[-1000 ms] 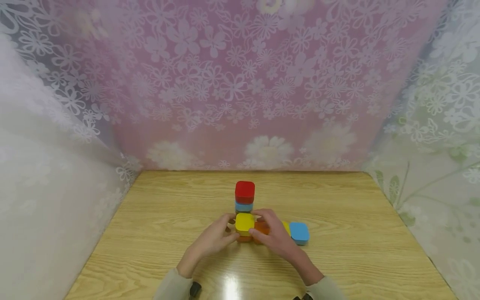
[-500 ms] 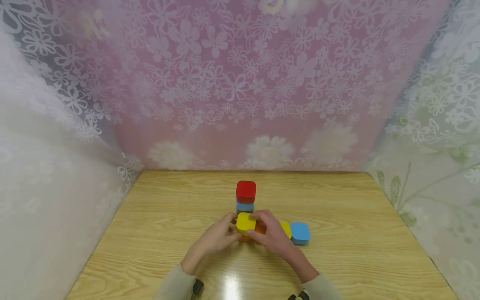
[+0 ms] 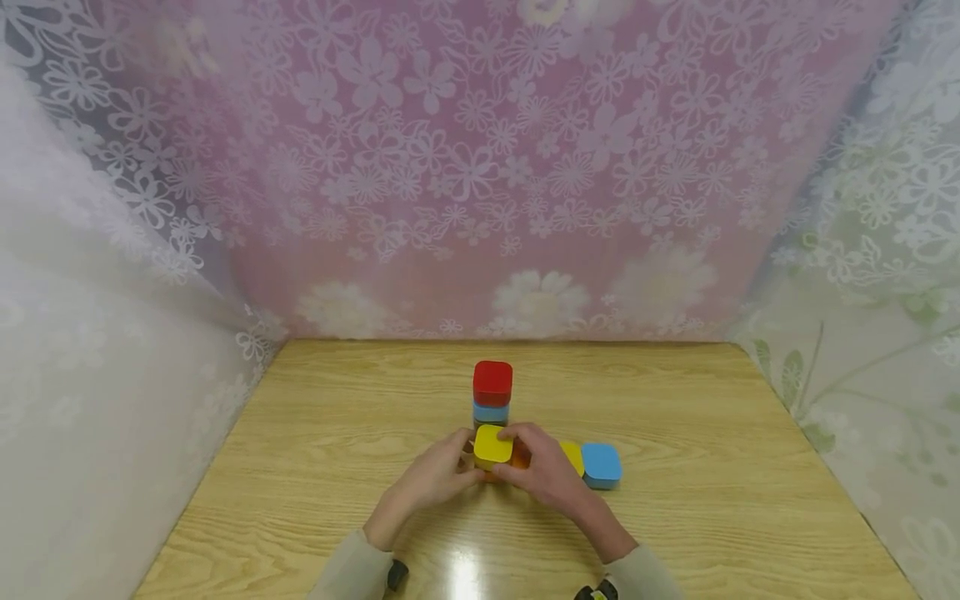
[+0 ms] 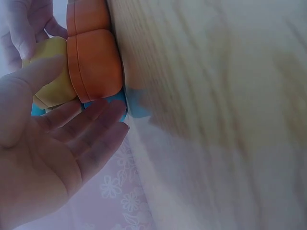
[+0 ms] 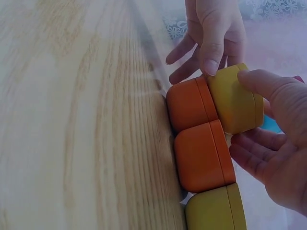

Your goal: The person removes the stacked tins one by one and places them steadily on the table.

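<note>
A yellow rounded block [image 3: 492, 445] sits on top of an orange block [image 5: 192, 104], its lower edge against the orange one's top in the right wrist view. My right hand [image 3: 551, 471] pinches the yellow block from the right, with its thumb on the near side and fingers behind. From the left, my left hand [image 3: 433, 475] has its thumb on the yellow block's near corner and its index finger at the other side. Its remaining fingers stretch loosely beside the orange block in the left wrist view.
A second orange block [image 5: 204, 157], a yellow block [image 3: 572, 457] and a blue block [image 3: 601, 465] continue the row to the right. Behind the hands stand a red block [image 3: 492, 382] and a blue one [image 3: 491, 412]. The wooden table [image 3: 337, 392] meets flowered cloth [image 3: 480, 208].
The right fingers have shifted slightly further onto the yellow block's top edge. The left hand stays at its left side, and the blocks look nearly unmoved.
</note>
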### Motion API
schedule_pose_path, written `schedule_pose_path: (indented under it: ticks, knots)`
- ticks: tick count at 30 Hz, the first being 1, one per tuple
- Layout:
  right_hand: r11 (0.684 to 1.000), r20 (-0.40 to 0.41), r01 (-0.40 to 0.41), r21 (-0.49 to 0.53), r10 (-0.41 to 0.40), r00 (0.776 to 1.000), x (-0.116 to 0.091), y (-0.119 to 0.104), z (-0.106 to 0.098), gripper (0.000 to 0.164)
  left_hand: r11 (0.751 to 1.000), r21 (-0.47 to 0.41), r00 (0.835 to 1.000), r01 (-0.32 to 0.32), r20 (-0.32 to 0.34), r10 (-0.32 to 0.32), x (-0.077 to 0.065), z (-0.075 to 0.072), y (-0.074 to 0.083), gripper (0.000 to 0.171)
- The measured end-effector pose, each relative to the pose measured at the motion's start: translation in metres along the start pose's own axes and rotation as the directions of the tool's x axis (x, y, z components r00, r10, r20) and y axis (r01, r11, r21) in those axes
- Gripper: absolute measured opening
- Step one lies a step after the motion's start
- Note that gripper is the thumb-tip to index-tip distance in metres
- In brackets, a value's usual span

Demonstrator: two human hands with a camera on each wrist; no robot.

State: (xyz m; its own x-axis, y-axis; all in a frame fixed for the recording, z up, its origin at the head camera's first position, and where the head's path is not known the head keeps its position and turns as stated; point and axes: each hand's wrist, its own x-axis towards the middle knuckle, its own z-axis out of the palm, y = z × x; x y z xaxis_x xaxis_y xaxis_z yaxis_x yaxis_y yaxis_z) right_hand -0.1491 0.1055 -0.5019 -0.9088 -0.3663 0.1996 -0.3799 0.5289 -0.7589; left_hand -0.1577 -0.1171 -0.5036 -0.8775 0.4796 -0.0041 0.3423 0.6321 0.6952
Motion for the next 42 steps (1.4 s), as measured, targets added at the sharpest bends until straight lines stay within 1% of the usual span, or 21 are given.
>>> schedule_pose_path:
  ticks: [9,13,17,20,23,25,30,35,39,42]
  knots:
    - [0.998,-0.018,0.056,0.011,-0.056,0.998,-0.003,0.002,-0.005,0.04,0.998,0.058,1.0,0.003,-0.008,-0.002,0.003,0.004,-0.001,0.046]
    - [0.998,-0.026,0.05,0.03,-0.049,0.998,-0.007,0.004,-0.009,0.04,0.999,0.034,1.0,0.006,-0.003,-0.006,0.004,0.005,-0.001,0.044]
    - [0.999,-0.039,0.023,0.023,-0.022,0.999,-0.01,0.007,-0.014,0.04,1.0,0.003,1.0,0.024,-0.004,-0.024,0.005,0.003,0.001,0.043]
    - [0.999,-0.052,0.01,0.041,-0.008,0.999,-0.013,0.01,-0.02,0.04,1.0,0.002,0.999,0.031,-0.01,-0.031,0.006,0.003,0.001,0.041]
    - [0.997,-0.066,0.004,0.071,0.001,0.998,-0.016,0.014,-0.027,0.04,1.0,0.006,1.0,0.024,-0.018,-0.024,0.007,0.002,0.0,0.041]
    - [0.997,-0.083,0.019,0.07,-0.013,0.996,-0.018,0.018,-0.031,0.04,1.0,0.007,1.0,0.023,-0.018,-0.023,0.006,0.002,0.001,0.041]
    - [0.999,-0.136,0.033,0.026,-0.029,0.99,-0.025,0.027,-0.049,0.04,1.0,0.015,1.0,0.019,-0.016,-0.019,0.005,0.001,0.002,0.04]
    - [1.0,-0.174,-0.016,0.015,0.018,0.985,-0.038,0.037,-0.074,0.042,1.0,0.01,1.0,0.023,-0.016,-0.023,0.005,0.001,0.003,0.04]
    - [0.999,-0.213,-0.039,-0.003,0.038,0.976,-0.051,0.051,-0.094,0.044,1.0,0.014,1.0,0.028,-0.014,-0.028,0.005,0.002,0.002,0.04]
    - [0.997,-0.247,-0.072,-0.022,0.065,0.967,-0.063,0.064,-0.109,0.044,0.999,0.02,1.0,0.03,-0.011,-0.029,0.005,0.004,0.001,0.04]
